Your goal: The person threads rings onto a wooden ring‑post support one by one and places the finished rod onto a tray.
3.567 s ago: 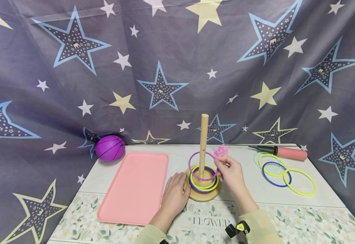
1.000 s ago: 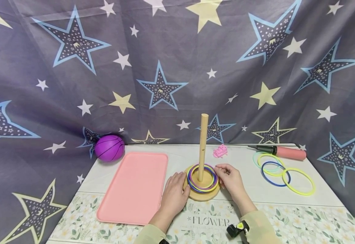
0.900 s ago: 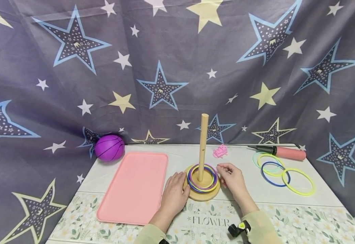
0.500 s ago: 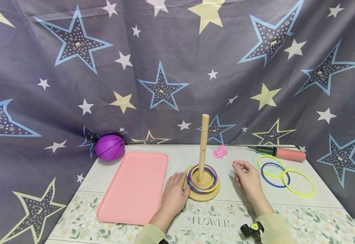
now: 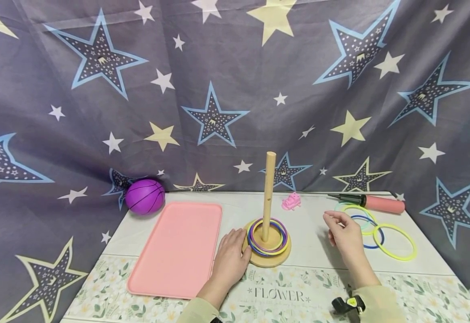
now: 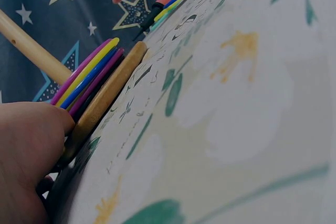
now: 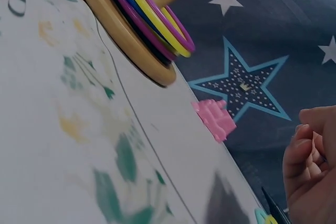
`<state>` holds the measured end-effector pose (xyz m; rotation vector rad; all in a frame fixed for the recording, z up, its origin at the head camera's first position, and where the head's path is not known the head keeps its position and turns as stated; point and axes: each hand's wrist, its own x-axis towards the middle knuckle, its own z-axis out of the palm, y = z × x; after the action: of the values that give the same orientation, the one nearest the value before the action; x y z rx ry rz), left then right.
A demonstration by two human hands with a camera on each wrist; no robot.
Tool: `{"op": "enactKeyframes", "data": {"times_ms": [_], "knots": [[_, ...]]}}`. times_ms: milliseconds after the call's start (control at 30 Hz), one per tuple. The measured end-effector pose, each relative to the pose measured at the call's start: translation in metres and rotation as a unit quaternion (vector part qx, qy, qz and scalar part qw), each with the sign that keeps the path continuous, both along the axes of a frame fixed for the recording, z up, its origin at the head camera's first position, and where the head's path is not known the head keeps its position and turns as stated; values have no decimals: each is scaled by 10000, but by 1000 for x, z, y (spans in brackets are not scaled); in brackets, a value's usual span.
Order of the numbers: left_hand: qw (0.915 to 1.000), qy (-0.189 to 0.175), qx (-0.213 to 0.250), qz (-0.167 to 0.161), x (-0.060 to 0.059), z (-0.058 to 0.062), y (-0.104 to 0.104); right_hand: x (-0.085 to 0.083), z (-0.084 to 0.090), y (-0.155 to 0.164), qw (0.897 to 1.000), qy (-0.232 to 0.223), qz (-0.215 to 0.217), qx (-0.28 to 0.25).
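Note:
A wooden peg [image 5: 269, 193] stands upright on its round base [image 5: 268, 262]. Stacked purple, yellow and blue rings [image 7: 148, 6] lie around its foot. My left hand [image 5: 230, 255] rests at the base's left edge, fingers extended and thumb along the rim. Off to the right, my right hand [image 5: 344, 231] hovers over the table, its fingers loosely bent and holding nothing. Beyond its knuckles lie loose rings: a blue ring [image 5: 370, 247] partly hidden by the hand, a near yellow ring [image 5: 400, 259], a farther yellow ring [image 5: 368, 233] and a pale teal ring.
Left of the peg lies a pink tray [image 5: 174, 251], with a purple ball [image 5: 145, 196] behind it. A small pink toy [image 5: 291, 201] sits behind the peg. A pink and black hand pump [image 5: 384, 204] lies at the back right, before a star-patterned curtain [image 5: 235, 54].
The purple ring, earlier held up around the peg, now lies on the stack. My right hand has let it go and moved right to the loose rings. The left hand has stayed put.

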<state>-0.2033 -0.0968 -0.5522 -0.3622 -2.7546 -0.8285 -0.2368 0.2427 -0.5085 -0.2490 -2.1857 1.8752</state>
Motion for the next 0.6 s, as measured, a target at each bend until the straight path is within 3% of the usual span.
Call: {"op": "enactKeyframes", "data": {"times_ms": [300,600], "knots": [[10000,1,-5,-4,0,0,0,6,2,29,9990,-62,-370,261],[10000,43,-64,8,0,-1,0,15,5,54,9905,-284,-1097,772]]}}
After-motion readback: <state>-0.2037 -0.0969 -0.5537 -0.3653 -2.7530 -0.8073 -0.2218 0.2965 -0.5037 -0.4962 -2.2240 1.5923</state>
